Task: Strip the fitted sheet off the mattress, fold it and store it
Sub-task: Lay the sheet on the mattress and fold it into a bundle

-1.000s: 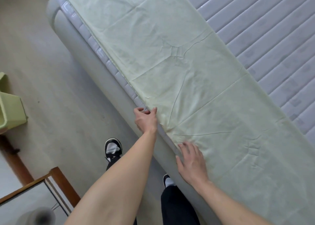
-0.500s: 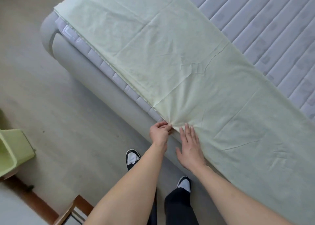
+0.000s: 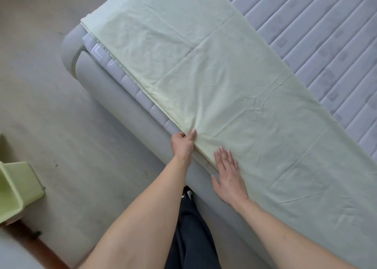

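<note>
The pale green sheet (image 3: 224,81) lies folded into a long band along the near edge of the bare quilted mattress (image 3: 326,44). My left hand (image 3: 182,143) pinches the sheet's near edge, thumb on top, with creases fanning out from the grip. My right hand (image 3: 228,177) lies flat with straight fingers on the sheet's edge, just to the right of the left hand.
The grey padded bed frame (image 3: 114,97) runs diagonally below the mattress. A light green bin (image 3: 14,189) stands on the floor at the left. A wooden edge (image 3: 30,242) shows at the bottom left. My dark trouser leg (image 3: 191,228) is close to the frame.
My right hand has slid to the right, away from the left hand, along the sheet's edge. The left hand keeps its pinch. The view has shifted along the bed.
</note>
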